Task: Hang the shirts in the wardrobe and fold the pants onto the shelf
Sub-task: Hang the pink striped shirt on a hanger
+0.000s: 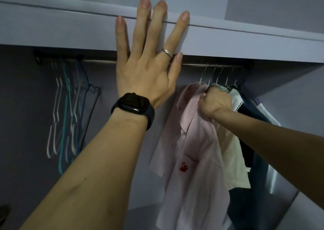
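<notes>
Hanging step under way: right hand (214,103) clenched on pink striped cotton shirt (196,159) at collar, below metal rail (219,65). Left hand (145,63) flat, fingers spread, on lilac shelf edge (70,28). Next, probably: confirm hook seated, release.

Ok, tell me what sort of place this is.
A clothes wardrobe, most likely in a home. A metal rail carries empty wire hangers and hung clothes, a pink striped shirt foremost, under a shelf board.
</notes>
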The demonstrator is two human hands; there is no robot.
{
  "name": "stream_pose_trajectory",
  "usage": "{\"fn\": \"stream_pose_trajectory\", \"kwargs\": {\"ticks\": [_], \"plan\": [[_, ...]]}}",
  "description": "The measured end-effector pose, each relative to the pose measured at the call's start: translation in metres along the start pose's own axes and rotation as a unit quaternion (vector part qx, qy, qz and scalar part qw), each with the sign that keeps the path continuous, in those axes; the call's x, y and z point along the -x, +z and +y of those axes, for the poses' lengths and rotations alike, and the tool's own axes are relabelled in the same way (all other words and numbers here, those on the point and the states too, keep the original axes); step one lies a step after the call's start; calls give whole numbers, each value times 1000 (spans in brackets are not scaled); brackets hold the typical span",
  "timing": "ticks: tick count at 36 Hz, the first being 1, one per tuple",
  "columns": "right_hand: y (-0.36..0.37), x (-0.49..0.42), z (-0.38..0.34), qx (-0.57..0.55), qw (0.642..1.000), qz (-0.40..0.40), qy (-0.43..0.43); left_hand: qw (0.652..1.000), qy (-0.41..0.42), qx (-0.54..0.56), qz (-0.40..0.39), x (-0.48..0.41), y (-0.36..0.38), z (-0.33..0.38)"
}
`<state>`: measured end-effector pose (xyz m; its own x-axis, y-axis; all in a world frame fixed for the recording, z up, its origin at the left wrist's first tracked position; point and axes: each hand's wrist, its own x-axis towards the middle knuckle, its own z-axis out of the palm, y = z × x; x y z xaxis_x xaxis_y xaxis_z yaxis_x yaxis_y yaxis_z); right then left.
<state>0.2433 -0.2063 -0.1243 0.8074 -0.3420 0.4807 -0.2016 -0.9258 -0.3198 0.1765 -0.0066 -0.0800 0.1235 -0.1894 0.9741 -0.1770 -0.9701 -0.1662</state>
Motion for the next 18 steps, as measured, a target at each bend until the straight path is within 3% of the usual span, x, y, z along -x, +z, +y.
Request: {"fn": "stream_pose_trajectory", "kwargs": {"ticks": [9,15,18], "plan": [[7,-33,-5,67,997,-23,4,1000,-9,-2,24,-1,6,2],[22,-40,25,53,992,-101,47,1000,-11,-8,20,3,6,0],[7,-53,47,75,986,-99,111,1000,-12,-14,21,0,6,0]]}}
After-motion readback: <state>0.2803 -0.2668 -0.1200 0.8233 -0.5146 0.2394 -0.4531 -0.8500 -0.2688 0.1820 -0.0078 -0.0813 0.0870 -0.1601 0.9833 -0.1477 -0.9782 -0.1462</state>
